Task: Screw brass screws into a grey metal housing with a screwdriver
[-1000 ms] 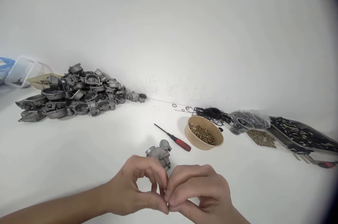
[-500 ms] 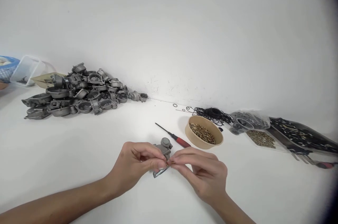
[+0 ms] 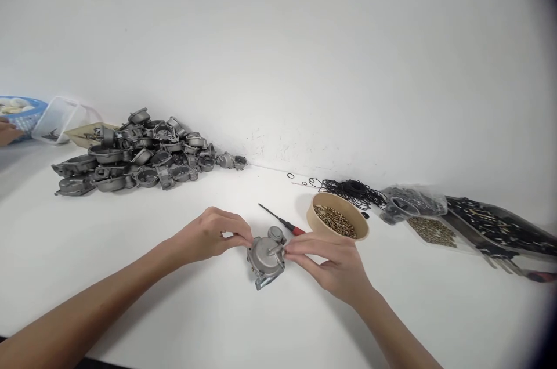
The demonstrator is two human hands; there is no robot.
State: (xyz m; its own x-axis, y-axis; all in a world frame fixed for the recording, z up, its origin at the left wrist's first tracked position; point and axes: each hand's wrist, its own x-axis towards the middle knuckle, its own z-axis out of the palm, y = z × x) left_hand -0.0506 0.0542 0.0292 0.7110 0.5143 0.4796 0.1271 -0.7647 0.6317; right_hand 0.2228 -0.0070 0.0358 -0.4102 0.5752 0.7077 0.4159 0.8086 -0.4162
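A grey cast metal carburetor part (image 3: 266, 257) stands tilted on the white table (image 3: 174, 299), its round cover facing me. My left hand (image 3: 212, 235) pinches its left edge with the fingertips. My right hand (image 3: 331, 264) touches its right side, with thumb and forefinger closed at a small stub on the cover; whether a small piece sits between those fingertips I cannot tell. Just behind the part lies a red-handled screwdriver (image 3: 285, 223), partly hidden by it.
A tan bowl (image 3: 337, 220) of small brass screws stands right of the screwdriver. Black rubber rings (image 3: 352, 189), bags of small parts (image 3: 418, 209) and dark hardware (image 3: 496, 224) lie further right. A heap of grey castings (image 3: 139, 151) fills the back left. Another person's hand (image 3: 7, 131) shows at the left edge.
Both hands moved away from me to the metal part, which now stands tilted with its cover facing me. The view shifted slightly, and another person's hand appeared at the left edge.
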